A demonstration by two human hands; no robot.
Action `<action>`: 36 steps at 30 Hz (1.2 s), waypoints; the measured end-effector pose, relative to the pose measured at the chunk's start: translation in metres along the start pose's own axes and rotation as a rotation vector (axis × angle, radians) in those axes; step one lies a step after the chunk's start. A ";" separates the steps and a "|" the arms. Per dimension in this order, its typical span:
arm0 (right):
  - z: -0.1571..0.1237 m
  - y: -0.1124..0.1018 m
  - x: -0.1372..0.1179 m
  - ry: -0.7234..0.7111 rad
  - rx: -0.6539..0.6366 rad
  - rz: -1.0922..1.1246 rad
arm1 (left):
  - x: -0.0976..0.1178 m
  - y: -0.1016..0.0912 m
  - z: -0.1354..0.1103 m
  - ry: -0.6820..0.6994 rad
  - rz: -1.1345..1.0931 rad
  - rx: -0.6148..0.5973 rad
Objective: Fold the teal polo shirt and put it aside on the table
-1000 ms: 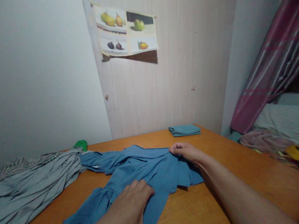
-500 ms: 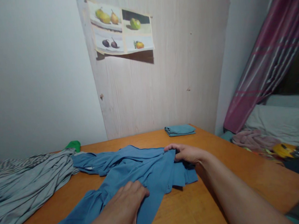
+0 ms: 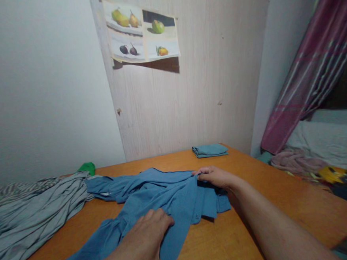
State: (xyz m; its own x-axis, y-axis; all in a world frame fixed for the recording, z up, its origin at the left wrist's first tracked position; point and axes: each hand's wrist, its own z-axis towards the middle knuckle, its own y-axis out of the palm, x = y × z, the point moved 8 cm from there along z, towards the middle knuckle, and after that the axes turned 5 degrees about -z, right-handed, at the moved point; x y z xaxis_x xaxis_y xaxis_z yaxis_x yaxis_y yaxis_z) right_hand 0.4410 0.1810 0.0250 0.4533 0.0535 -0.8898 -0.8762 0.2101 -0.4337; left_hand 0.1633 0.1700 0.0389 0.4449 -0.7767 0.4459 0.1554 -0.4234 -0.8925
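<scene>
A crumpled blue shirt (image 3: 166, 194) lies spread across the orange wooden table (image 3: 256, 203). My left hand (image 3: 151, 236) rests flat on the shirt's lower part, fingers together and stretched out, pressing the cloth down. My right hand (image 3: 214, 176) is at the shirt's far right edge, its fingers curled and pinching a fold of the blue cloth.
A folded teal cloth (image 3: 210, 150) sits at the table's far edge by the wood-panel wall. A pile of grey striped clothes (image 3: 31, 215) and something green (image 3: 87, 167) lie at the left. A bed with a plaid curtain (image 3: 314, 68) stands to the right.
My right hand has shifted slightly left along the shirt's edge and closed on a fold. My left hand stays pressed on the shirt.
</scene>
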 end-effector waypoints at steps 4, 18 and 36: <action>0.002 0.003 0.010 0.114 0.030 0.128 | -0.002 0.000 -0.001 -0.007 0.002 0.025; -0.003 0.010 -0.001 0.164 0.142 0.414 | -0.010 -0.004 0.003 -0.011 -0.049 0.120; -0.008 0.027 -0.018 0.202 -0.025 0.803 | -0.002 0.001 0.008 -0.091 0.083 0.126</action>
State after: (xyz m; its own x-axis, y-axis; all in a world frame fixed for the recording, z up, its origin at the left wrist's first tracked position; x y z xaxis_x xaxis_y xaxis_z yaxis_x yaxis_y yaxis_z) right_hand 0.4075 0.1776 0.0285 -0.3482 0.0010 -0.9374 -0.9251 0.1609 0.3438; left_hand 0.1696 0.1753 0.0369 0.5381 -0.7584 0.3677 0.2215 -0.2937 -0.9299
